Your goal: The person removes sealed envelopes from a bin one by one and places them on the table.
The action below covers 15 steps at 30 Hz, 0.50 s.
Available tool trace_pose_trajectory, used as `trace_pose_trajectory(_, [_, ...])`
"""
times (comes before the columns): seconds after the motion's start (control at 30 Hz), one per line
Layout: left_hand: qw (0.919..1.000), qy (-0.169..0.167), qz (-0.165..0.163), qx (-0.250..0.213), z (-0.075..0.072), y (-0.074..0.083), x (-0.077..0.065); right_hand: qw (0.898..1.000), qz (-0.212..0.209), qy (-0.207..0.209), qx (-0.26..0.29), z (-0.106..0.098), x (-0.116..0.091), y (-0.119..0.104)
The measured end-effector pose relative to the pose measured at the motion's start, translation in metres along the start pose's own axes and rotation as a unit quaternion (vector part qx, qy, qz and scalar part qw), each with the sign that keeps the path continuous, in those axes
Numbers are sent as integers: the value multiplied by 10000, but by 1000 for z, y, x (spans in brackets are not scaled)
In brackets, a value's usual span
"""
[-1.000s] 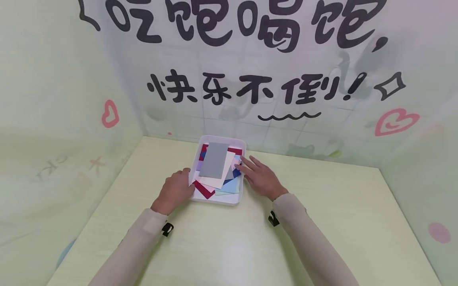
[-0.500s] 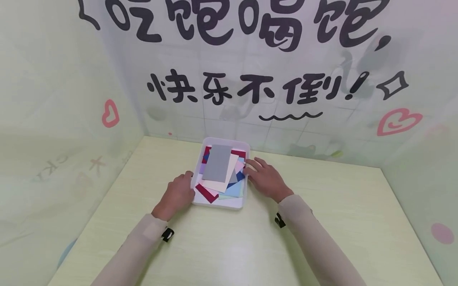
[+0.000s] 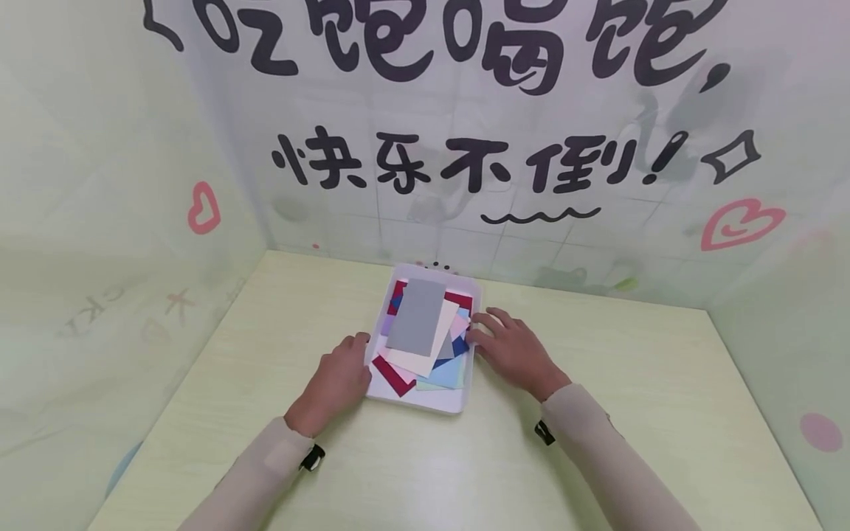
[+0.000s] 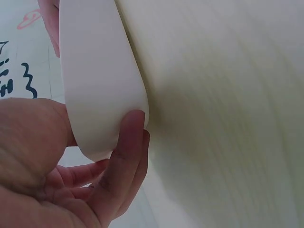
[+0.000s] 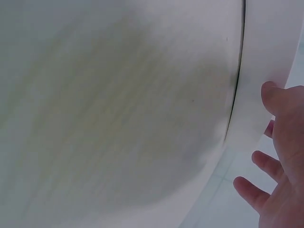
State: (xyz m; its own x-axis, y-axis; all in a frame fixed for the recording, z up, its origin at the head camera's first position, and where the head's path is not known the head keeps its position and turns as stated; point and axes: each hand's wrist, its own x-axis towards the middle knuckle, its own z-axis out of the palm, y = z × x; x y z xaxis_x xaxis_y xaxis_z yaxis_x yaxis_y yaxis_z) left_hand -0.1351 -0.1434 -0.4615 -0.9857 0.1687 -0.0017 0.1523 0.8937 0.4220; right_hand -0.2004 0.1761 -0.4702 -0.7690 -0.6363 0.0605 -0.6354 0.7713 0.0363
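A white rectangular tray (image 3: 432, 400) holds a loose pile of coloured sheets, likely paper or card. A grey sheet (image 3: 417, 317) lies on top, over a cream one (image 3: 425, 361), with red, blue, pink and light blue pieces (image 3: 443, 372) showing around them. My left hand (image 3: 335, 380) grips the tray's left side near its front corner. In the left wrist view its fingers (image 4: 128, 152) press the outer wall while the thumb passes behind the rim. At the right side, my right hand (image 3: 514, 354) holds the rim, thumb (image 5: 271, 97) on the outer wall, other fingers spread.
The tray stands on a pale wood-patterned table (image 3: 598, 457). Behind it rises a wall covering (image 3: 425, 199) printed with large dark characters and hearts, and similar coverings flank both sides. A dark clip (image 3: 313, 457) hangs at the left wrist, another (image 3: 544, 432) at the right.
Both hands have moved the tray to the right and nearer to me, away from the back wall. The sheets keep their arrangement inside it.
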Motion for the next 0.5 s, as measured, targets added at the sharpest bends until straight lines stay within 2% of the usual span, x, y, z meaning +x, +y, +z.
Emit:
trace_pose_trajectory(0.27, [9989, 147, 415, 142, 6, 4, -7, 9996, -142, 48, -244, -3, -27, -2])
trace_pose_trajectory(0.5, [9947, 339, 956, 157, 10, 3, -10, 9985, -377, 226, -318, -7, -55, -10])
